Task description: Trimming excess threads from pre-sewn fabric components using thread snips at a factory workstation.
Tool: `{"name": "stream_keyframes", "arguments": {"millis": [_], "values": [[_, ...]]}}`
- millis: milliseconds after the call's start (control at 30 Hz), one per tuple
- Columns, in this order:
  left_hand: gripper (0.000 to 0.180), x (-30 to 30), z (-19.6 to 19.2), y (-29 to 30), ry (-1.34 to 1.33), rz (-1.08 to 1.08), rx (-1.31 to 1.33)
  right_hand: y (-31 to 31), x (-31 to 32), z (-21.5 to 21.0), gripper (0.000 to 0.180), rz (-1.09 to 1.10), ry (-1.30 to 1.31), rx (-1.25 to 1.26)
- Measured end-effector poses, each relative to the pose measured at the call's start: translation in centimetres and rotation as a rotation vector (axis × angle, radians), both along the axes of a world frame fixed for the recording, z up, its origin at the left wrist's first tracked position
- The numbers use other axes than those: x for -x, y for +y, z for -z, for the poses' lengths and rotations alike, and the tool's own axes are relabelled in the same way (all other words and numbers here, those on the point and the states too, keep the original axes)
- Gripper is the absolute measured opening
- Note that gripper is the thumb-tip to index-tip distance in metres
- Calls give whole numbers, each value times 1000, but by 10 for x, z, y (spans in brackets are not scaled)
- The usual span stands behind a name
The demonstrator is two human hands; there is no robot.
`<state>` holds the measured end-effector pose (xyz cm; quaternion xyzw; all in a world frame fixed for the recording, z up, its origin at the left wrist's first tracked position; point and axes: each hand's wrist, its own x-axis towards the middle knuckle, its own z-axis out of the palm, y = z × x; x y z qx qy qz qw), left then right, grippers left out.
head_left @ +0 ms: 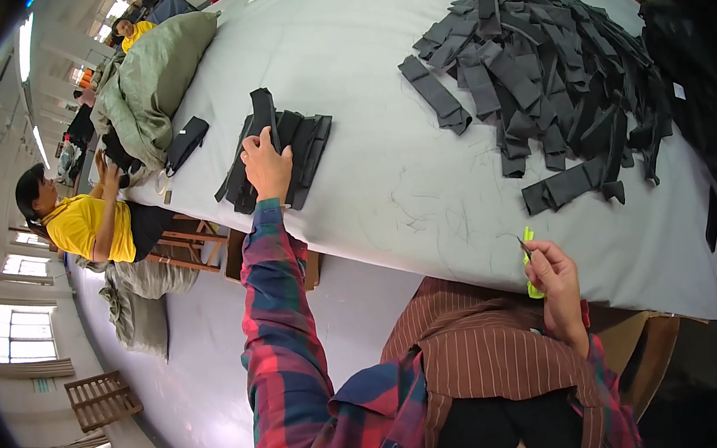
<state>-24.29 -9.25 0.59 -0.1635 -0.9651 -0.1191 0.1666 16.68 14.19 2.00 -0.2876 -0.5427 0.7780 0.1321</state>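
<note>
My left hand [266, 165] reaches over a neat stack of black fabric strips [309, 147] on the left part of the table. Its fingers are closed on the near end of one folded black fabric strip [262, 106], which lies across the top of the stack. Close to the table's front edge, my right hand [554, 279] is wrapped round small thread snips [529, 235] with yellow-green handles. A dark blade tip shows beside the fingers. The strip's end under my left hand is hidden.
A large loose heap of black strips [533, 72] covers the table's right side. Thread scraps lie on the white table cover [372, 189]. Far left are a green-grey sack [160, 79], a black folded piece [188, 143] and a person in a yellow shirt [90, 226].
</note>
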Motion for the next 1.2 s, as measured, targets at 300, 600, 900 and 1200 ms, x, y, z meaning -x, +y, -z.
{"name": "stream_keyframes", "arguments": {"millis": [300,600,900,1200], "values": [[56,31,0,-26,-92,208,-239,0,13,5,21,-13,-22,1],[53,30,-53,-51,49,336,-165,5,22,5,21,-11,-24,25],[64,29,13,-92,-150,147,445,2,24,6,23,-65,-21,128],[56,-56,11,-1,100,360,164,22,-12,2,25,74,38,118]]}}
